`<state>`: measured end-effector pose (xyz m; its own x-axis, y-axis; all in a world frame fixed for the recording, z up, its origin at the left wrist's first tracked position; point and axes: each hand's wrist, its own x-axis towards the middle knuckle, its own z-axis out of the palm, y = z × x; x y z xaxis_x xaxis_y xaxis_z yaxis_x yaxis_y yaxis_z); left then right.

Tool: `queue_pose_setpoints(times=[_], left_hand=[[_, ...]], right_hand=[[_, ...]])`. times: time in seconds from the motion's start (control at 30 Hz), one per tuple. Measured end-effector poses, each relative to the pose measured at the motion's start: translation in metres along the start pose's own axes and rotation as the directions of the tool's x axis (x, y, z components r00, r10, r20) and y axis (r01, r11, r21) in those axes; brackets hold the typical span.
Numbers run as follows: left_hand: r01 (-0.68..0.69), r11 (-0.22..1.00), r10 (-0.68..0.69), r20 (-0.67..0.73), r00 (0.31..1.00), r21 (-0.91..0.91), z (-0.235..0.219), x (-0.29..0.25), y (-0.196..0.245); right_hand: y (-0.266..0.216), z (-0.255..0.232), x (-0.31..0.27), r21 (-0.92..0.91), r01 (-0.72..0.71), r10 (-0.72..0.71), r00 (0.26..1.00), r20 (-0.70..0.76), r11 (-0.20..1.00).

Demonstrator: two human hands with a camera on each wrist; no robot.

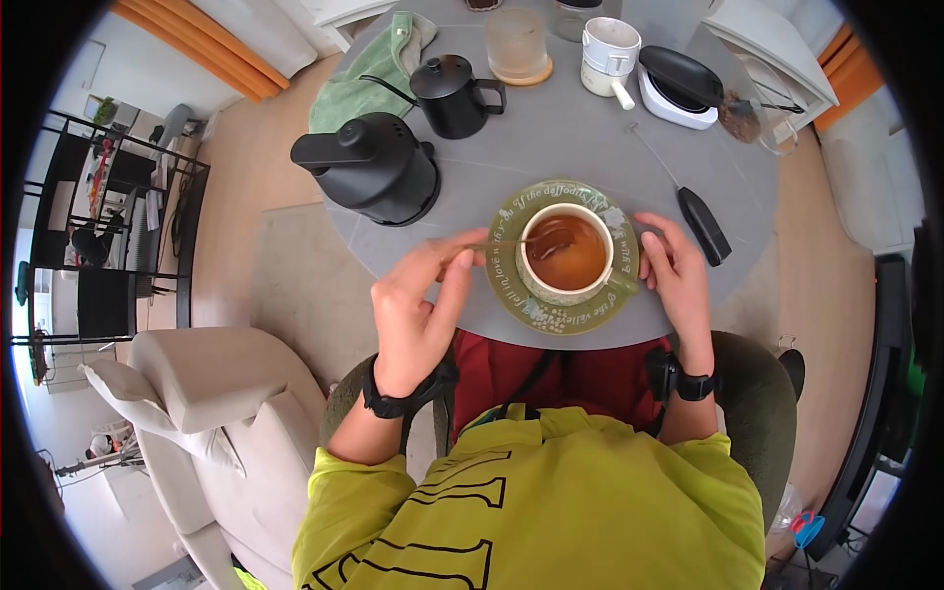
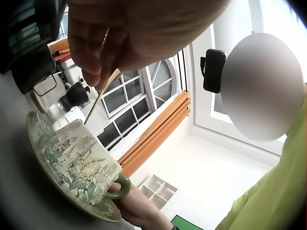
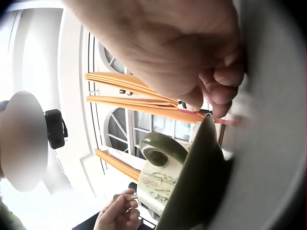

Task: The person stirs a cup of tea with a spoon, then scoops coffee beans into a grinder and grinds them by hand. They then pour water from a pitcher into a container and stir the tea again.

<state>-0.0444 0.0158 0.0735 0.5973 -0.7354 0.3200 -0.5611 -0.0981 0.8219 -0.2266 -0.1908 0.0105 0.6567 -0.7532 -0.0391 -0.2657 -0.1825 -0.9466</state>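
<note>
A patterned teacup (image 1: 566,292) of brown tea (image 1: 570,265) stands on a green saucer (image 1: 506,285) with lettering round its rim. My left hand (image 1: 418,310) pinches the thin handle of a spoon (image 1: 504,243), whose bowl dips into the tea. In the left wrist view, the spoon handle (image 2: 96,106) slants down from the fingertips behind the cup's flowered wall (image 2: 81,163). My right hand (image 1: 678,280) rests at the saucer's right edge with loosely bent fingers, holding nothing. The right wrist view has its fingertips (image 3: 225,91) close by the saucer rim (image 3: 206,139), near the cup's green handle (image 3: 163,143).
A black electric kettle (image 1: 379,177) and a smaller black pot (image 1: 454,98) stand left of the saucer, by a green cloth (image 1: 369,74). A black-handled frother (image 1: 705,226) lies to the right. Behind are a glass (image 1: 516,44), a white pot (image 1: 608,64) and a black-and-white device (image 1: 678,88).
</note>
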Motion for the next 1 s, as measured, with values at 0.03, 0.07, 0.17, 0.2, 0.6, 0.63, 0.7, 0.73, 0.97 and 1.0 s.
queue_pose_setpoints(times=[0.03,0.07,0.17,0.2,0.6,0.63,0.7,0.73,0.97,1.0], left_hand=[[0.028,1.0,-0.028,-0.037,0.999,-0.005,0.002,0.002,0.0],[0.027,1.0,-0.027,-0.039,0.999,-0.004,0.001,0.002,0.001],[0.152,0.981,-0.16,-0.062,0.985,-0.12,0.011,0.005,0.005],[0.127,0.983,-0.137,-0.066,0.988,-0.132,0.015,0.004,0.006],[0.096,0.979,-0.103,-0.032,0.994,-0.181,0.025,0.014,0.018],[0.048,0.994,-0.056,-0.073,0.996,-0.102,0.024,0.014,0.02],[0.008,1.0,-0.008,-0.107,0.994,0.0,0.02,0.013,0.022],[-0.03,0.994,0.044,-0.138,0.989,0.105,0.017,0.012,0.024],[0.072,0.997,-0.073,-0.081,0.994,-0.015,0.004,0.001,0.028],[0.072,0.997,-0.073,-0.08,0.994,-0.015,0.0,0.0,0.028]], right_hand=[[0.003,0.0,-0.001,0.03,-0.004,0.004,1.0,-0.016,1.0],[0.004,0.002,-0.003,0.031,-0.002,0.002,1.0,-0.015,1.0],[0.012,0.004,-0.005,0.019,0.085,-0.085,0.996,-0.037,0.996],[0.013,0.003,-0.006,0.019,0.087,-0.086,0.996,-0.035,0.996],[0.005,0.005,-0.011,0.116,0.098,-0.096,0.995,-0.027,0.988],[0.005,0.004,-0.011,0.123,0.097,-0.095,0.995,-0.022,0.988],[0.006,0.004,-0.011,0.131,0.098,-0.097,0.995,-0.013,0.987],[0.006,0.004,-0.011,0.122,0.1,-0.099,0.995,-0.009,0.988],[0.006,0.006,-0.011,0.123,0.128,-0.127,0.992,-0.012,0.984],[0.003,0.009,-0.012,0.122,0.127,-0.127,0.992,-0.013,0.984]])
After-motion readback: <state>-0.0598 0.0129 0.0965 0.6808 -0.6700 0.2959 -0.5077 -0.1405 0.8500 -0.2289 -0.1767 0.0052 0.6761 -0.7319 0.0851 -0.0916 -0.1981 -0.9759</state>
